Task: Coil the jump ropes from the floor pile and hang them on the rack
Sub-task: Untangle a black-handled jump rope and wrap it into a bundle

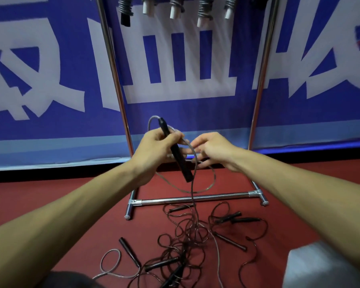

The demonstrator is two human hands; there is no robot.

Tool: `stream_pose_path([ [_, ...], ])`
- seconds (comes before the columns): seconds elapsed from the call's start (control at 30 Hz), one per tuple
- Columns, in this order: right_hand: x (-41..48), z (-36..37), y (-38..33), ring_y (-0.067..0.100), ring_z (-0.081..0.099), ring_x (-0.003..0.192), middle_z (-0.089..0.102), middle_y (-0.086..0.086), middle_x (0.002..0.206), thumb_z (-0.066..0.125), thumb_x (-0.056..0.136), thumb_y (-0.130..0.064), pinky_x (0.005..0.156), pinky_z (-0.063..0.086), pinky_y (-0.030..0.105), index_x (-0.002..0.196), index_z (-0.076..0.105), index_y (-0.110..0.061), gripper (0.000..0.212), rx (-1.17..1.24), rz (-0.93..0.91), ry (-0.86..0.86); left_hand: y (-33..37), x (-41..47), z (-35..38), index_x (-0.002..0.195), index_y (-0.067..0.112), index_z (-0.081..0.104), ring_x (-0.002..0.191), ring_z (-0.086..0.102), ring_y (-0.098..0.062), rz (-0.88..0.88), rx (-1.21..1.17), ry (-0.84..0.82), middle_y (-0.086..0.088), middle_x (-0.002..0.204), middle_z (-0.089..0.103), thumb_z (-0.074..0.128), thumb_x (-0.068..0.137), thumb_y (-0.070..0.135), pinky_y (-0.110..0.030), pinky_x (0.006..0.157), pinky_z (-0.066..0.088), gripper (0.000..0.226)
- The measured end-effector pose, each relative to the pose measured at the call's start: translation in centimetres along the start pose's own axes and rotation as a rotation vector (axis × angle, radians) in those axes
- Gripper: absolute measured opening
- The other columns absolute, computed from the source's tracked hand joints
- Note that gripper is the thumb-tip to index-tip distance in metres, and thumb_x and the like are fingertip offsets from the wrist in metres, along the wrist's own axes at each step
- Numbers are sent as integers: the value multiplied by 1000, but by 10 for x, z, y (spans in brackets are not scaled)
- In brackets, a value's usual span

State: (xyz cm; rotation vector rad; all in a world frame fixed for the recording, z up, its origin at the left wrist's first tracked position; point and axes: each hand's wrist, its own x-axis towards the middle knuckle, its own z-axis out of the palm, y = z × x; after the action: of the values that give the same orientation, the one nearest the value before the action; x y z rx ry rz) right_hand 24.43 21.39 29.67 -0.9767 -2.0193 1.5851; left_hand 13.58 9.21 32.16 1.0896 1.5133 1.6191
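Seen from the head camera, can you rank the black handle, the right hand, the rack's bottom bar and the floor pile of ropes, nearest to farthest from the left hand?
1. Black handle: gripped in the left hand.
2. Right hand: just to its right.
3. Bottom bar and floor pile: both lower down on the floor; too close to rank.

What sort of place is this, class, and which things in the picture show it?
Probably a sports hall or gym: a red sports floor, a tangled pile of jump ropes on it, a metal rack with coiled ropes hanging from it, and a large blue banner behind.
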Motion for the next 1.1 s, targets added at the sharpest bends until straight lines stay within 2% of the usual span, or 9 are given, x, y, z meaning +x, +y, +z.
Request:
stream_pose_path([
  [0.1,-2,1,8,18,61,84,63,8,102,33,88,15,68,54,28,103,63,-9,40,-295,55,-278,9,5,-4,87,6,59,78,73,-26,47,-149,121,-11,87,70,52,98,10,-32,69,60,14],
  [0.23,-11,1,15,16,56,97,59,3,105,53,94,-2,81,51,30,95,62,-15,16,-467,163,-544,18,14,-19,96,2,58,83,73,-25,46,-437,202,-14,85,68,50,100,11,-32,73,60,12],
  [0.33,-8,5,15,22,62,79,65,7,91,47,100,-8,67,56,28,92,55,-11,12,-397,108,-443,12,15,-25,103,2,58,89,73,-27,23,-437,227,-15,90,72,50,100,12,-33,76,60,13],
  [0.5,0,5,5,23,67,62,66,9,82,39,102,-6,55,56,31,106,44,-12,9,-140,-26,-99,-14,9,-19,110,4,61,85,71,-22,-75,-67,136,-13,103,70,53,97,9,-36,84,56,15],
  [0.6,-1,-2,-6,26,69,66,65,11,91,38,102,-3,57,59,37,107,50,-9,14,11,-25,-82,-30,3,-17,102,8,67,83,66,-17,-152,197,-9,-11,100,68,57,94,5,-26,74,53,13],
  [0.73,-8,-10,-19,26,71,68,63,13,96,37,101,2,58,61,39,100,53,-7,18,263,-53,-99,-49,-2,-16,103,15,71,91,59,-15,-255,488,-254,-8,101,70,64,91,10,-43,91,52,15],
  [0.9,-10,-21,-21,22,72,67,64,12,91,36,101,3,56,60,37,98,53,-6,19,472,-106,11,-49,-8,-5,111,10,66,96,69,-12,-255,416,-389,-9,108,71,59,95,10,-15,69,52,17],
  [1.0,-8,-22,-19,23,72,65,62,15,92,38,102,1,53,59,35,97,52,-4,16,545,-97,93,-44,-9,-1,96,5,67,86,72,-15,-196,405,-361,-12,95,73,59,96,11,-17,65,53,10],
  [1.1,-8,-22,-17,28,71,65,62,18,89,47,101,-13,56,60,36,102,53,0,14,562,-68,121,-35,-4,0,93,0,65,75,71,-17,-117,395,-257,-17,88,72,56,97,9,-27,76,57,13],
])
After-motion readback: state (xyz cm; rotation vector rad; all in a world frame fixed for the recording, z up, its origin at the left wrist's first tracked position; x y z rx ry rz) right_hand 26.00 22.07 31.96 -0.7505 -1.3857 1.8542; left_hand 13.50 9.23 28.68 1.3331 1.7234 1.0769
